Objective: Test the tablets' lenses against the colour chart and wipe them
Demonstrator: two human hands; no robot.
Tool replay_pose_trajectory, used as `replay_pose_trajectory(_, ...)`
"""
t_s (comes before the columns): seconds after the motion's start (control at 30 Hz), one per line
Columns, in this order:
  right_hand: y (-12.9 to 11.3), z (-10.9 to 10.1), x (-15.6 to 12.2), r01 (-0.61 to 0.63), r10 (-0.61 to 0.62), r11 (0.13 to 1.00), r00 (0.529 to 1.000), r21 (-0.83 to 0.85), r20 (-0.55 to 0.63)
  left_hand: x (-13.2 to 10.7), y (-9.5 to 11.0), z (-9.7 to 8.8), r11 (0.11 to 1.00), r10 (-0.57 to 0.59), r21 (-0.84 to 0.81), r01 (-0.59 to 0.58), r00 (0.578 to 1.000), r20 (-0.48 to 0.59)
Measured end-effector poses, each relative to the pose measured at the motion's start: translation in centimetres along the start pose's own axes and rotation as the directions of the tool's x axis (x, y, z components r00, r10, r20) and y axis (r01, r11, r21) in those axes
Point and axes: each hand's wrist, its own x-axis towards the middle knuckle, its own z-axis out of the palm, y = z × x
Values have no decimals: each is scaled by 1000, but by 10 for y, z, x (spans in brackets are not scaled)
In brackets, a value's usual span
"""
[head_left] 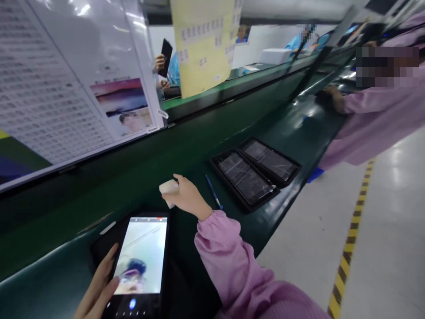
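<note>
1. Two hands showed in the head view. The left hand (96,290), nearer the lit tablet (142,254), grasped its left edge; it lay right of those fingers, long axis pointing away.
2. Beyond it, the right hand (191,198) pinched a white block (168,188); a blue pen (213,191) lay right of those fingers.
3. Past both hands, writing on the yellow sheet (206,48) and printed sheet (63,102) was too blurred to read.
</note>
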Motion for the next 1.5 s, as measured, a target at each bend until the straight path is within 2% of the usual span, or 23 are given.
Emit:
replay_pose_trajectory(0.1, -4, 0, -1, 20, -24, 994, 999, 105, 39, -5, 9, 10, 998, -23, -55, 22, 999, -23)
replay_pose_trajectory(0.23, -7, 1, 0, 22, -32, 985, 998, 170, 58, -12, 20, 8, 995, -79, -59, 80, 997, 22)
replay_pose_trajectory(0.33, -6, 3, 2, 126, -118, 984, 990, 124, -72, -13, 18, 1, 997, -51, -53, 54, 997, 56)
replay_pose_trajectory(0.4, -5, 4, 2, 235, -224, 971, 962, 53, -157, -11, 13, -3, 998, -49, -29, 52, 994, 95)
replay_pose_trajectory(0.43, -4, 4, 2, 284, -276, 959, 947, 25, -162, -10, 10, -5, 998, -58, -16, 61, 991, 118)
replay_pose_trajectory(0.53, -3, 4, 2, 375, -376, 927, 926, -14, -48, -7, 6, -8, 998, -70, 8, 69, 986, 152)
replay_pose_trajectory(0.63, -3, 0, 0, 418, -414, 908, 908, -44, 65, -7, 4, -8, 1000, -23, 0, 24, 992, 126)
replay_pose_trajectory(0.83, -2, -7, -1, 441, -434, 896, 894, -46, 108, -6, 2, -10, 999, -35, 11, 33, 987, 155)
replay_pose_trajectory(1.03, -3, -2, -1, 447, -433, 887, 892, -117, 131, -7, 5, -7, 1000, -8, 14, 7, 994, 105)
replay_pose_trajectory(1.23, -7, 1, -2, 445, -427, 872, 895, -203, 127, -7, 6, -5, 1000, 13, -12, -12, 994, 105)
replay_pose_trajectory(1.5, -7, 3, -2, 461, -443, 864, 887, -202, 132, -7, 2, -9, 998, 17, 50, -23, 993, 119)
